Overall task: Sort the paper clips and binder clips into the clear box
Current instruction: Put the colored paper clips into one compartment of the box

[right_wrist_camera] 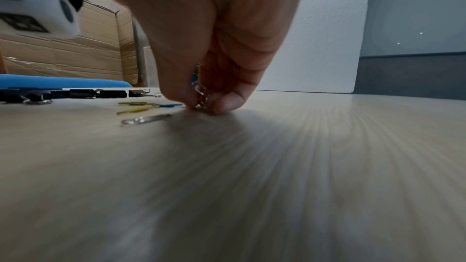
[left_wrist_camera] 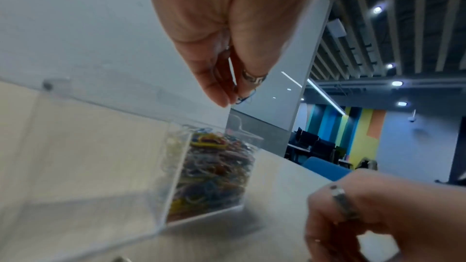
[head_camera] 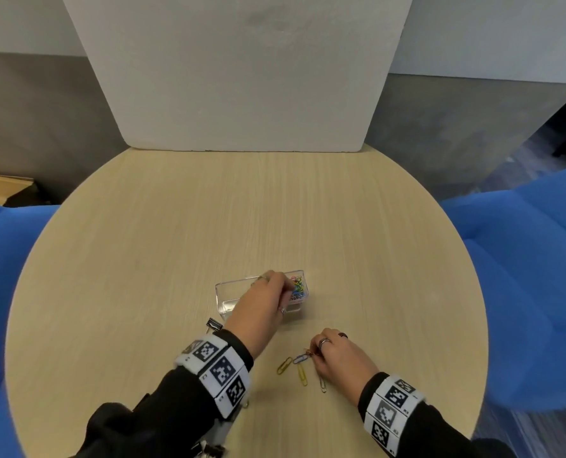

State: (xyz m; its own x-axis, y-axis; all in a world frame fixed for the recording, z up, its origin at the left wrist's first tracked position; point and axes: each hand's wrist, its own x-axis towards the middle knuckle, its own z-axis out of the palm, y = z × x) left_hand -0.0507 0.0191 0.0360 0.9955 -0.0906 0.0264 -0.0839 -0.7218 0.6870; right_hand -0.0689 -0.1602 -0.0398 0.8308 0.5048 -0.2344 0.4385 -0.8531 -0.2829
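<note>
A clear two-part box [head_camera: 223,294] stands at mid-table; its right compartment holds a heap of coloured paper clips [head_camera: 297,287], and the left one looks bare. My left hand [head_camera: 289,294] hovers over the heap [left_wrist_camera: 214,166] and pinches a blue paper clip [left_wrist_camera: 243,98] between thumb and fingers. My right hand [head_camera: 313,355] is down on the table nearer me, pinching a small bunch of paper clips [right_wrist_camera: 201,95]. Loose clips lie just left of it: two yellow ones [head_camera: 284,365] [head_camera: 302,375], a bluish one [head_camera: 300,359] and a silver one [right_wrist_camera: 146,120].
A black binder clip [head_camera: 213,324] lies by my left wrist, and more binder clips [head_camera: 209,451] sit at the table's near edge under my left sleeve. The round wooden table [head_camera: 176,226] backs onto a white board [head_camera: 242,77]. Blue chairs [head_camera: 522,259] flank it.
</note>
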